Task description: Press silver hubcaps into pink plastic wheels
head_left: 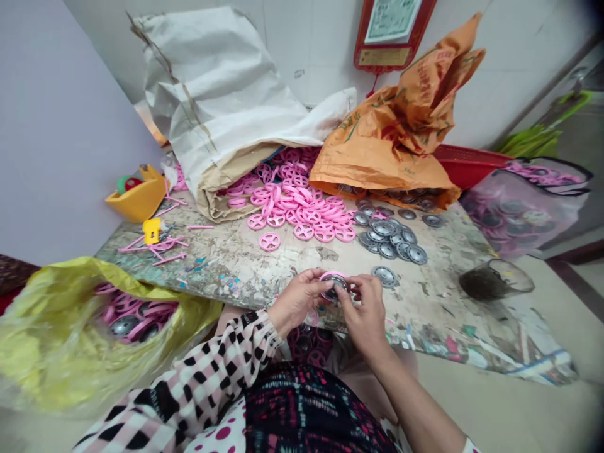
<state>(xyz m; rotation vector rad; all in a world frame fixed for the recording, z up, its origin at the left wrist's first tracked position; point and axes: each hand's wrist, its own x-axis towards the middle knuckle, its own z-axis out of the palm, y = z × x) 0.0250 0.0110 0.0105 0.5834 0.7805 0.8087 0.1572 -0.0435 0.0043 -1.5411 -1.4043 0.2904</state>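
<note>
Dark patterned cloth (321,409) nearest; beyond, fingers (319,289) of left hand (297,297) and right hand (367,311) clamped on pink wheel (325,275) with gray disc (336,284), near surface (226,264).

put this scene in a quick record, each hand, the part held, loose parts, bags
left hand: grips the pink wheel at its edge
right hand: on the same wheel, thumb against the grey disc
part held: grey disc at the pink wheel's face; full seating unclear
loose parts: heap of pink spoked wheels; pile of grey discs
bags behind heaps: white sack, orange bag
bag at left: yellow, pink wheels inside
</note>
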